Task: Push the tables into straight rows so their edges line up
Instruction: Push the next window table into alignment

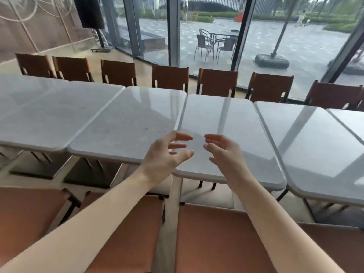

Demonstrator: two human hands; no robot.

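Observation:
Several white marble-top tables stand side by side in a row across the view. The middle table [226,123] sits nearer to me than the table to its left [126,123], so their near edges form a step. Another table [315,138] adjoins on the right. My left hand [167,156] hovers over the seam between the two middle tables, fingers spread, holding nothing. My right hand [224,154] floats above the middle table's near part, open too, palm facing the left hand.
Brown chairs [216,81] line the far side of the tables, and brown seats [216,239] stand right below my arms on the near side. Black table bases [35,170] rest on the floor at left. Glass walls stand behind the far chairs.

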